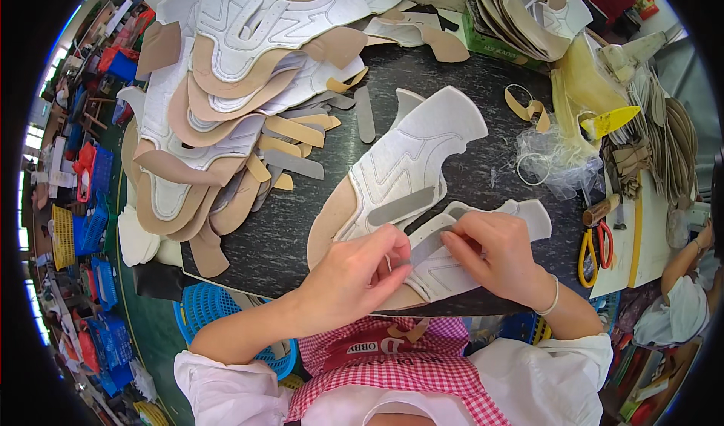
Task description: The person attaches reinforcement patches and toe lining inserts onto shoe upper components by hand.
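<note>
A white shoe upper [403, 158] with stitched lines and a beige toe lies flat before me, its two sides spread apart. One grey strip [401, 206] rests along its far side. A second grey strip [428, 246] lies over the near side, between my hands. My left hand [351, 271] is closed in a pinch at the strip's lower left end. At its upper right end, my right hand [494, 256] pinches with thumb and forefinger, bent over the upper. The fingertips partly cover both ends of the strip.
Stacked shoe uppers [249, 56] fill the table's left side, with loose grey and tan strips [294, 132] beside them. Scissors [588, 256], a wooden-handled tool [601, 210], a yellow blade-shaped piece [611, 122] and crumpled clear plastic [554, 154] lie right. A blue basket [204, 313] stands below. Another person's arm [682, 264] shows far right.
</note>
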Demonstrator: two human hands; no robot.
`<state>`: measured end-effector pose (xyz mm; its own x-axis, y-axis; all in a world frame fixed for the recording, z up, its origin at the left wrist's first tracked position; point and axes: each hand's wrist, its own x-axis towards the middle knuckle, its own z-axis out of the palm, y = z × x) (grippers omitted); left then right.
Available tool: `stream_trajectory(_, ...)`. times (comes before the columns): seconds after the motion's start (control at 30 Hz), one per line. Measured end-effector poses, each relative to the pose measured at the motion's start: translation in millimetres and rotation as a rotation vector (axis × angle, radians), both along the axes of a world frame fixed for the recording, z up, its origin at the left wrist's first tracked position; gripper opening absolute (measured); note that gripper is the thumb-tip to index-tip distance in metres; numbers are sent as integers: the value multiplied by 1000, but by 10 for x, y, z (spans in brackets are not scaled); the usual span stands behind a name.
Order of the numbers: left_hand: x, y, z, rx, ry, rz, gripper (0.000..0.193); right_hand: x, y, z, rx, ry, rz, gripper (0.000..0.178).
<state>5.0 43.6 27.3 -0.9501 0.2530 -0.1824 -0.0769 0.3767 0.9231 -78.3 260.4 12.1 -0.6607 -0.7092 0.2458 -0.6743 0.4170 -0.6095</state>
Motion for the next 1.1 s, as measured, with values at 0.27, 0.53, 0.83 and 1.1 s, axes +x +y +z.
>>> stream_trajectory(0.27,3,208,-170,-710,414,-137,16,11,-121,-136,109,171,6,21)
stream_trajectory(0.53,132,-585,246,-448,615,-202,43,266,-109,229,77,22,367,35)
stream_trajectory(0.83,522,-190,-118,-626,1074,-96,18,91,16,521,224,701,439,34)
stream_trajectory(1.1,776,-943,-143,-852,1034,372,7,248,198,161,299,417,264,34)
